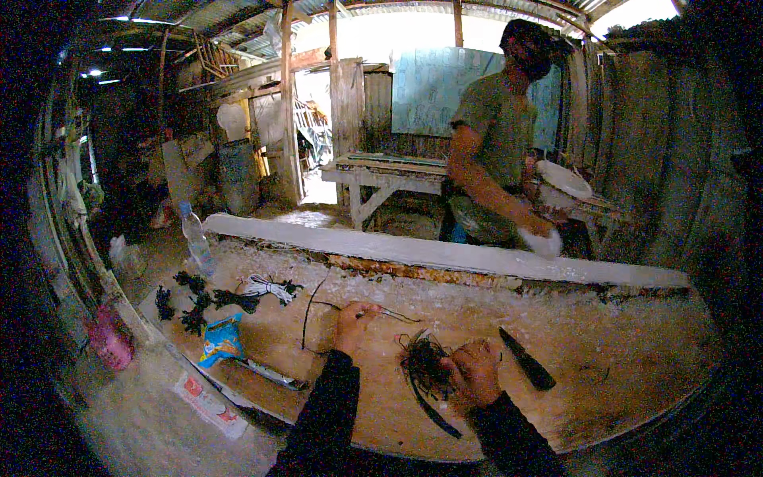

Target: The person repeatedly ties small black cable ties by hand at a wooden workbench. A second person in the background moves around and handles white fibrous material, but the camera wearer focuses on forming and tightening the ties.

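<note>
My left hand [358,322] is closed in a pinch on a thin dark cord [400,316], which sticks out to the right of the fingers. A longer dark strand [306,322] curves on the table just left of that hand. My right hand [474,375] is curled against a tangled bundle of dark strands [425,364] and grips its right side. From beneath the bundle a flat black strip [433,409] runs toward the near edge. Right of my right hand lies a dark, pointed, blade-shaped piece [526,359], touched by neither hand.
Several black bundles [193,318], a white cord bundle [270,288], a blue packet [222,340] and a clear bottle [195,238] stand or lie at left. A raised whitish plank [445,254] bounds the table's far side. Beyond it a person [501,143] works with a white object.
</note>
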`<state>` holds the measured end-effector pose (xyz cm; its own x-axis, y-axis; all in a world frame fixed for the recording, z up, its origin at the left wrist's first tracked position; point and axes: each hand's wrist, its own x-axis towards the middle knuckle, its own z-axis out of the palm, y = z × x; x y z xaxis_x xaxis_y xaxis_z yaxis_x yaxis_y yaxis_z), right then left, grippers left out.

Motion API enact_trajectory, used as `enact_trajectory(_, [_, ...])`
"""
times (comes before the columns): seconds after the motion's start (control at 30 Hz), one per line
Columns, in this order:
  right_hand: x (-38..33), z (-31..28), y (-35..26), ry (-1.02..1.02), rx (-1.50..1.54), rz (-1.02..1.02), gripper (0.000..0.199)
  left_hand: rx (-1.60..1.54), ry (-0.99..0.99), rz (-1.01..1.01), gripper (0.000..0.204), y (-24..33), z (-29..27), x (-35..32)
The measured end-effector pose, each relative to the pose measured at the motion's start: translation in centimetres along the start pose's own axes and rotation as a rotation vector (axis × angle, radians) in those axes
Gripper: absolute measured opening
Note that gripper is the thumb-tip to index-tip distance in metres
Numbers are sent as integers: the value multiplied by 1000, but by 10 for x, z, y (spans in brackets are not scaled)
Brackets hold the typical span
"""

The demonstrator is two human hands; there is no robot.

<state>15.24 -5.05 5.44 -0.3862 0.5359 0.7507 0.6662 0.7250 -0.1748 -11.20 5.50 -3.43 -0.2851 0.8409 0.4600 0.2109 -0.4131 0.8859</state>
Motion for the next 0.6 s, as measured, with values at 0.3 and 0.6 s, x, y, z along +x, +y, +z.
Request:
enact_trajectory(0.3, [-10, 12, 16, 209, -7, 108, 6, 105, -354, 26, 26, 21, 55, -34])
enact_trajectory(0.6, [-7, 14, 21, 244, 117, 191, 11, 303, 272, -104, 41, 10, -42, -16])
